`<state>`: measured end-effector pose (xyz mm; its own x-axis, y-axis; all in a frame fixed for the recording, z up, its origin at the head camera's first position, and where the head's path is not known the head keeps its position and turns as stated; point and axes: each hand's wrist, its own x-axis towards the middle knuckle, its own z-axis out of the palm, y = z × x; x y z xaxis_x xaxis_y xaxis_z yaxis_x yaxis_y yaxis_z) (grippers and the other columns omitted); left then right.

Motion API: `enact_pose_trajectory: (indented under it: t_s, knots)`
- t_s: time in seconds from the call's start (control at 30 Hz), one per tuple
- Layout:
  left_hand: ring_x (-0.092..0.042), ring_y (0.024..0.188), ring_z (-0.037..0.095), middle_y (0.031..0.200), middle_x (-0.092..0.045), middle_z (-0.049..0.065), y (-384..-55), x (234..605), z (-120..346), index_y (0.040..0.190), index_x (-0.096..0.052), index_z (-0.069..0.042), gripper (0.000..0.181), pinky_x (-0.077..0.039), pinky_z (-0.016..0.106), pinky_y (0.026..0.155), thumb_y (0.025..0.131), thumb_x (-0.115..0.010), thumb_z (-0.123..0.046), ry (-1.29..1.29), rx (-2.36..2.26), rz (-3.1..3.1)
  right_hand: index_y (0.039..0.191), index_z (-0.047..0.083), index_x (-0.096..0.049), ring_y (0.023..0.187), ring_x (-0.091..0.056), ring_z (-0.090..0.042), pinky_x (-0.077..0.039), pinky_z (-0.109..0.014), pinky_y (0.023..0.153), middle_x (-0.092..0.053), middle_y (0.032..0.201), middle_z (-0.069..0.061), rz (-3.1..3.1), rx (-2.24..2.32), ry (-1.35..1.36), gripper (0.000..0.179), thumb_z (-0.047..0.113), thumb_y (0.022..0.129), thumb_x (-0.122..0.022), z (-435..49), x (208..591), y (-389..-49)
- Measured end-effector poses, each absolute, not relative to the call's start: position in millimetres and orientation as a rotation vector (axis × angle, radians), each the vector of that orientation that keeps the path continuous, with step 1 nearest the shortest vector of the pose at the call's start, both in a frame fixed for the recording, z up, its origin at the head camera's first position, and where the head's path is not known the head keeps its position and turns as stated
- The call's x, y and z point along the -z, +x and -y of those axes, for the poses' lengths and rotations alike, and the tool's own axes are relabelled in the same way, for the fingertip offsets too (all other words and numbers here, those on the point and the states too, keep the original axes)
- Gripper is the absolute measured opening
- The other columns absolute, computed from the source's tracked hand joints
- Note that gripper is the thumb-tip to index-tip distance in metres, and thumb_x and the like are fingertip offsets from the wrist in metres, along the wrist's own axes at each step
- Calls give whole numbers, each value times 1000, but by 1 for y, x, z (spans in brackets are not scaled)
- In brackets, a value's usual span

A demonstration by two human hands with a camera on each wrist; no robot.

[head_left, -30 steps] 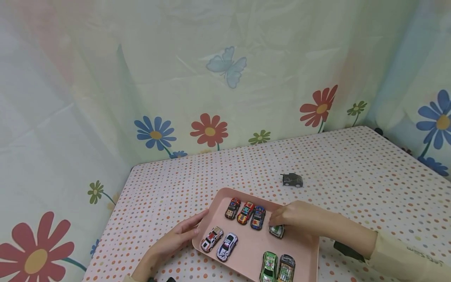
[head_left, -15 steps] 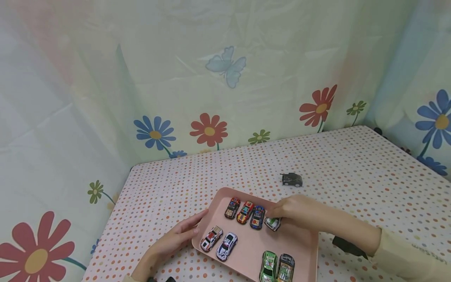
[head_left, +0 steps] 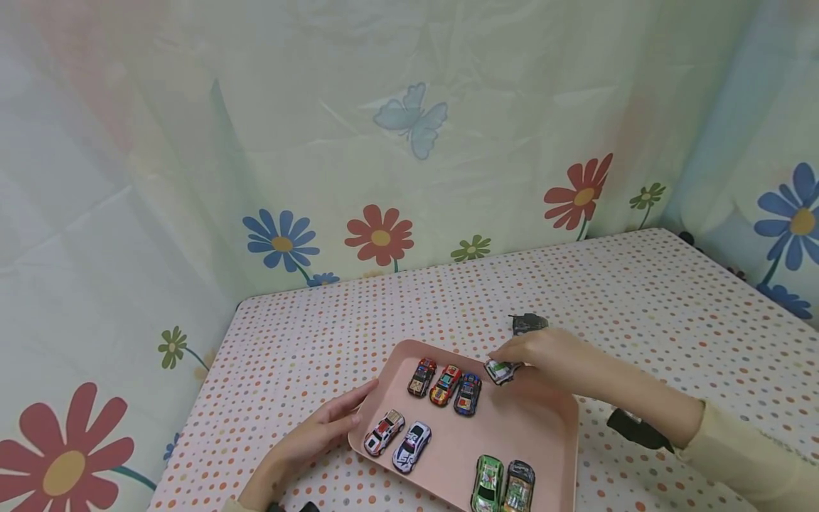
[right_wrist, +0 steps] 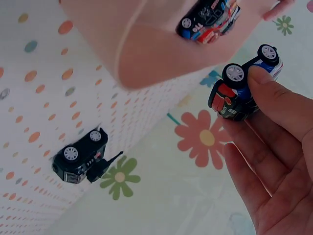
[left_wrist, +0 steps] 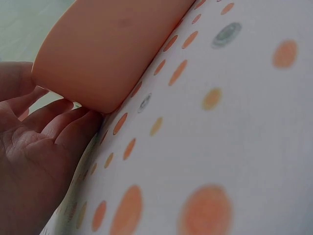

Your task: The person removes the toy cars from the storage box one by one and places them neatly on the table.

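Note:
My right hand [head_left: 544,355] pinches a small white and green toy car [head_left: 501,371] between thumb and fingers, above the far side of a pink tray [head_left: 448,488]. In the right wrist view this toy car [right_wrist: 237,93] tilts, wheels showing, with the thumb on its side. My left hand [head_left: 323,425] touches the tray's left end, its fingers extended along the outside wall. In the left wrist view the fingertips of the left hand [left_wrist: 41,147] lie at the tray corner. Three toy cars [head_left: 446,386] stand in a row along the tray's far wall.
Nearer in the tray are two white toy cars [head_left: 411,446] at left and a green toy car [head_left: 488,483] beside a dark toy car [head_left: 519,486]. Beyond the tray, a black toy car [head_left: 528,323] with a protruding rod stands on the dotted tablecloth [head_left: 358,313]. A flowered curtain hangs behind.
The right hand has lifted the white and green toy car from the tray floor, moving it toward the far rim. The left hand and the other toy cars have stayed put.

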<state>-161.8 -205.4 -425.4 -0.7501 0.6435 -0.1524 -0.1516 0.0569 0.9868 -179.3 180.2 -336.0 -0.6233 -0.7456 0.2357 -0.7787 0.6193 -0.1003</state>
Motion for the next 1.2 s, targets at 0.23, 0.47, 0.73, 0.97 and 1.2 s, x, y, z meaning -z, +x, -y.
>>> enact_pose_trajectory:
  t_s: [0.23,0.47,0.73,0.97,1.2]
  knots:
    - [-16,137,28,154,-14,8,-162,426,206,149,-27,-14,52,-23,38,107,100,-44,-16,492,-1744,-1758,106,4,-71,84,-66,-20,-54,-30,65,-70,95,-5,2758,-297,1065,38,1,69,-80,-194,333,-193]
    - [-16,137,28,154,-12,9,-164,427,207,149,-24,-12,52,-24,35,106,100,-42,-14,512,-1756,-1722,105,1,-70,90,-65,-30,-53,-43,72,-68,99,-14,2899,-354,785,34,2,72,-78,-205,338,-203]
    - [-16,137,29,154,-12,11,-163,426,206,149,-23,-10,52,-25,35,106,100,-42,-13,507,-1767,-1710,103,1,-71,88,-64,-31,-52,-45,70,-68,95,-14,2929,-359,696,31,5,73,-78,-220,347,-212]
    - [-16,137,28,154,-13,9,-163,426,206,149,-26,-13,52,-24,37,106,100,-44,-15,483,-1753,-1741,100,0,-71,89,-63,-34,-51,-48,74,-68,95,-16,2951,-313,676,30,6,71,-79,-229,356,-218]
    - [-15,137,28,154,-13,8,-162,426,206,149,-26,-13,53,-23,38,107,99,-45,-15,477,-1756,-1744,98,1,-71,89,-62,-35,-50,-49,75,-67,95,-17,2993,-300,618,29,3,70,-79,-236,367,-225]
